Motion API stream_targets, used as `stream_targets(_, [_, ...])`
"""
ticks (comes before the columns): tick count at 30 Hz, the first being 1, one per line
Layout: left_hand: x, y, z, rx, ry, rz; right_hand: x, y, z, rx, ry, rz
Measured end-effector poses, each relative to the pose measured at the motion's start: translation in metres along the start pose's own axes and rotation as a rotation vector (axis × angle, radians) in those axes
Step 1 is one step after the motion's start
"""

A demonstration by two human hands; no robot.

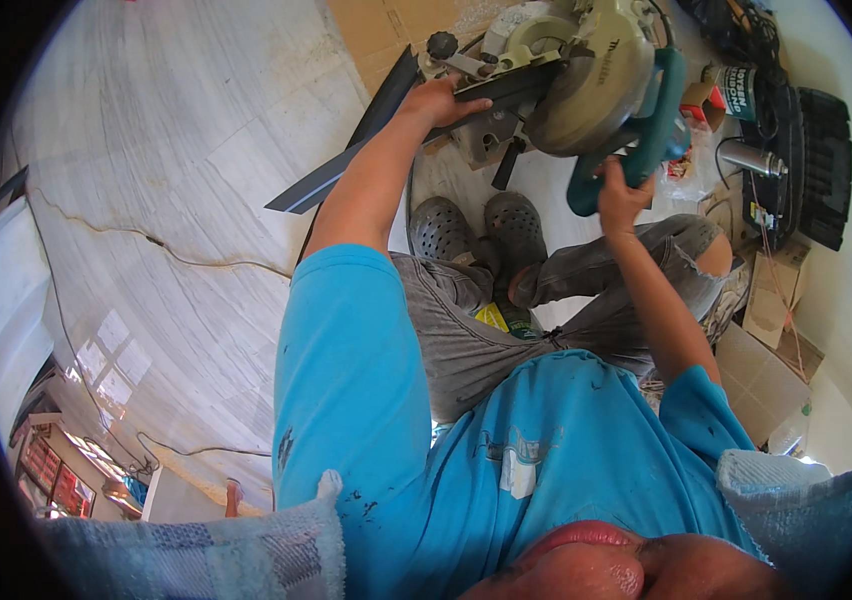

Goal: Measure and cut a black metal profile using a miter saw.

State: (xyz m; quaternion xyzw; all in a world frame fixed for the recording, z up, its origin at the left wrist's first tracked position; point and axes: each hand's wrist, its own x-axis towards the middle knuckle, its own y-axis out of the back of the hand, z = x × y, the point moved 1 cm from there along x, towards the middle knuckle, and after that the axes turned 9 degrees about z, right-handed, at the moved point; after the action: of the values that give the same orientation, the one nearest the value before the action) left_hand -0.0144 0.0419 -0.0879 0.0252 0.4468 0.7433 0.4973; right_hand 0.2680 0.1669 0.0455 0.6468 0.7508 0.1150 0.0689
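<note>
A: Anything hard to make out?
B: Plenty. Can't see all of the miter saw (586, 95) — cut off by the upper edge. Can't follow the dark strip (314, 182) all along either, hidden partway by the left forearm (371, 185). Can't tell whether it's joined to the dark length (389, 95) just behind.
A: And the grips?
B: Closed on the strip, beside the rounded guard (601, 85), with the left grip (436, 103). Wrapped round the green handle (586, 185) with the right grip (629, 198); can't see every fingertip there.
A: Where to look for the saw and strip?
B: Up top, beyond the grey clogs (443, 230). See the strip slanting across the saw, near end jutting out past the forearm.
A: And their looks?
B: Strip: long, narrow, straight, lined lengthwise with a paler streak. Saw: dull brownish-grey at the guard, deep green at the handle — scuffed, plainly used.
</note>
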Motion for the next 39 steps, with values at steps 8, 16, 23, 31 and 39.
stream_targets(8, [0.001,0.003,-0.002,-0.048,-0.003,-0.037,0.066,0.007,-0.143,-0.067,-0.266,-0.129])
stream_targets(16, [0.004,0.006,0.001,-0.025,-0.012,-0.089,0.059,0.007,-0.131,-0.060,-0.233,-0.115])
stream_targets(23, [0.001,0.009,0.009,-0.004,0.000,-0.104,0.046,0.011,-0.104,-0.026,-0.191,-0.095])
stream_targets(31, [0.002,0.002,0.002,-0.009,0.011,0.000,0.037,0.005,-0.098,-0.016,-0.146,-0.112])
stream_targets(39, [0.005,-0.006,-0.004,0.002,0.011,0.038,0.024,0.005,-0.067,0.047,-0.114,-0.080])
